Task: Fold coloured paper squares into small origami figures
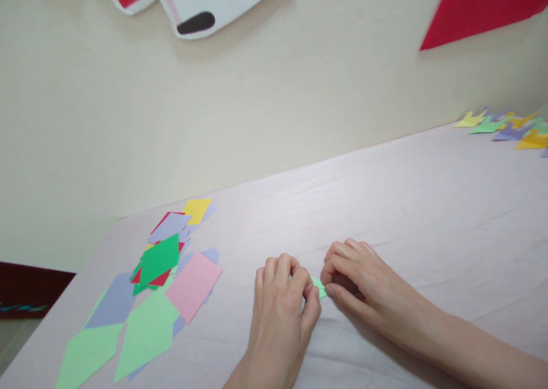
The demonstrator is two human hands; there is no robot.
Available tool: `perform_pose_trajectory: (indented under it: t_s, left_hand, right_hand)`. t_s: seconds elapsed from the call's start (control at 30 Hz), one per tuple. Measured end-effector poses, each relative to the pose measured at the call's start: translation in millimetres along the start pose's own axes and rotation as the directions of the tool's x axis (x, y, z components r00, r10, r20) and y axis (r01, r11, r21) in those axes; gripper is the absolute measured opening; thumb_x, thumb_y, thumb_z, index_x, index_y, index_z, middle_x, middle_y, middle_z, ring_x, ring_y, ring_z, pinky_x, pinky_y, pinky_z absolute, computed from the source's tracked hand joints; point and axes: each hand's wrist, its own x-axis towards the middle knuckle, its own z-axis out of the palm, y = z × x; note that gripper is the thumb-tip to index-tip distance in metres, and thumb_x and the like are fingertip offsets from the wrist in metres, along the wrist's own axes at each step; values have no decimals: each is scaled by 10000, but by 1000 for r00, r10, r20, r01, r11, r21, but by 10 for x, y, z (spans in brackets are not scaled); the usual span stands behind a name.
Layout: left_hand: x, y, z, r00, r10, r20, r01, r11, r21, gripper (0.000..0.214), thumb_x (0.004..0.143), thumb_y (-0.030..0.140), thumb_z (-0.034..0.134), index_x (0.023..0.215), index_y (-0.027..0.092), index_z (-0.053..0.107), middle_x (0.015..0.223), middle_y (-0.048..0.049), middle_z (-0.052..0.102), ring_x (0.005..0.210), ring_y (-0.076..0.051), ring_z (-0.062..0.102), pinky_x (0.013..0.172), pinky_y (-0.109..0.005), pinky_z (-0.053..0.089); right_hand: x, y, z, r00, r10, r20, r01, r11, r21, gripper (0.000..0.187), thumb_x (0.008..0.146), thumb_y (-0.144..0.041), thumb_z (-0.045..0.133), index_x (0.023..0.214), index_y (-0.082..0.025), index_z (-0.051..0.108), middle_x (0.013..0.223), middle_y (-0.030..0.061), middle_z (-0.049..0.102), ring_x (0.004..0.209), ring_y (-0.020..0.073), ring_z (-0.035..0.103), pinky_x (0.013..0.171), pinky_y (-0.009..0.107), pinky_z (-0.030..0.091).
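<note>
A small light green paper piece [319, 287] lies on the white cloth-covered table [406, 206], pinched from both sides. My left hand [282, 303] is curled into a loose fist with thumb and fingers pressing the paper's left end. My right hand [362, 277] has its fingers bent down on the paper's right end. Most of the paper is hidden under my fingers.
At the left lies a pile of coloured paper sheets [160, 260]: green, pink [193, 286], lilac, red and yellow. Several folded paper shapes [509, 127] sit at the far right edge by the cream wall. Red and white paper decorations hang on the wall above.
</note>
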Motion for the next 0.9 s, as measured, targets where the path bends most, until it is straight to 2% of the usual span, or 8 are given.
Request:
perform_pose_trajectory:
  t_s: [0.4, 0.53, 0.73, 0.9]
  left_hand:
    - [-6, 15, 30, 1000, -7, 7, 7, 998, 65, 107, 867, 103, 518, 823, 198, 540, 955, -48, 542, 916, -248, 459, 797, -431, 370]
    - [-27, 20, 31, 1000, -21, -23, 21, 1000, 3, 108, 859, 90, 517, 850, 197, 509, 911, -28, 527, 880, -226, 458, 790, -411, 366]
    - [-33, 47, 6, 1000, -8, 6, 8, 999, -39, 143, 870, 79, 490, 912, 210, 526, 961, -30, 535, 928, -235, 462, 820, -424, 350]
    - [-46, 38, 27, 1000, -7, -19, 5, 998, -69, 195, 855, 47, 463, 926, 216, 530, 967, -30, 537, 939, -233, 464, 824, -419, 346]
  right_hand:
    - [-22, -74, 31, 997, 53, -51, -54, 998, -14, 120, 818, -75, 607, 790, -187, 575, 851, 8, 572, 828, 189, 474, 761, 345, 336]
    - [-19, -108, 66, 994, 86, -72, -89, 995, -36, 114, 792, -90, 621, 778, -189, 567, 843, 3, 570, 817, 187, 466, 751, 342, 321]
    - [-8, -130, 89, 991, 104, -78, -110, 991, -75, 129, 747, -65, 585, 779, -189, 566, 845, 12, 564, 831, 197, 469, 760, 349, 323]
    - [-1, -115, 54, 995, 91, -51, -92, 995, -26, 242, 715, 22, 512, 807, -192, 580, 876, 13, 578, 848, 192, 483, 773, 346, 336]
